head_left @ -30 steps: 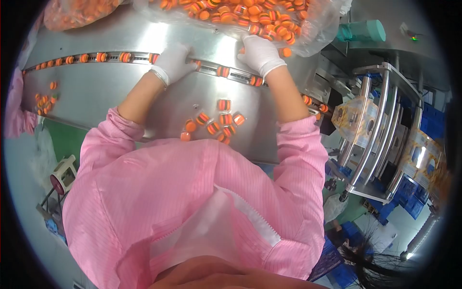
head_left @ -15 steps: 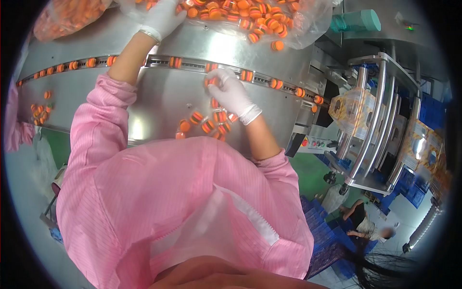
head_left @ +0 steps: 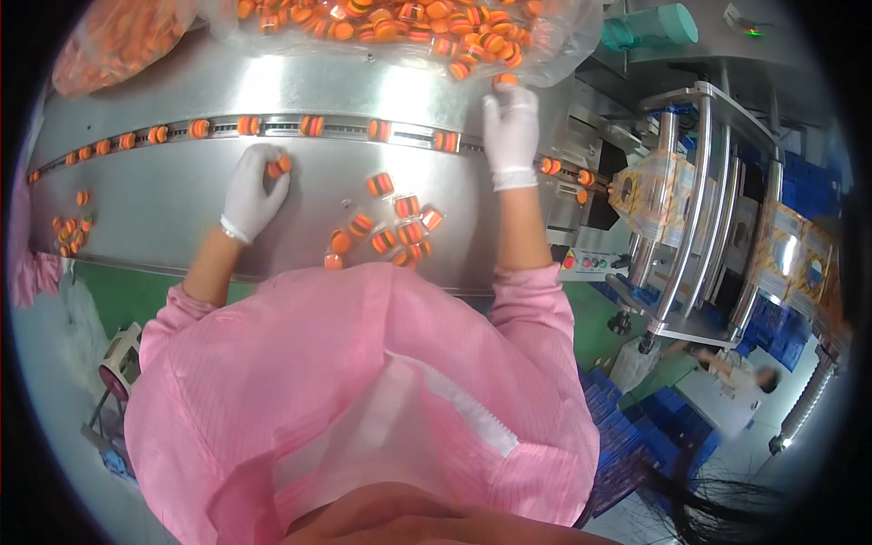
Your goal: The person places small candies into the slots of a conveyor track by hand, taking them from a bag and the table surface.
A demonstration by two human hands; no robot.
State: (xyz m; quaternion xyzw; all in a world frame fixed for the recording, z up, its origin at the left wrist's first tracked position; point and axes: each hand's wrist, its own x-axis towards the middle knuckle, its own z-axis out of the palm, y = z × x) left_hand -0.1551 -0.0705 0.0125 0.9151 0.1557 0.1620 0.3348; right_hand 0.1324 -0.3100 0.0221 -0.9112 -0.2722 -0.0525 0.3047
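Bright o/all; white glare on metal table (head_left: 154,202), upper ctr. Fisheye: edges bowed, corners blk. Mid-frame fairly sharp; bag (head_left: 123,44) upper L soft, bkgd person (head_left: 738,372) lower R blurry.

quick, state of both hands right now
Left hand: closed on a striped orange piece.
Right hand: at another orange piece; whether it grips cannot be told.

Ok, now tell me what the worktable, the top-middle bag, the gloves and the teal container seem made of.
Worktable: metal, likely stainless steel, satin; grey with soft, bright reflections.
Bag: clear, glossy plastic film; see-through, creased edge.
Gloves: white, matte, close-fitting; thin rubber or knit, I can't tell.
Teal container: probably tinted plastic; walls look translucent, though glass is possible.
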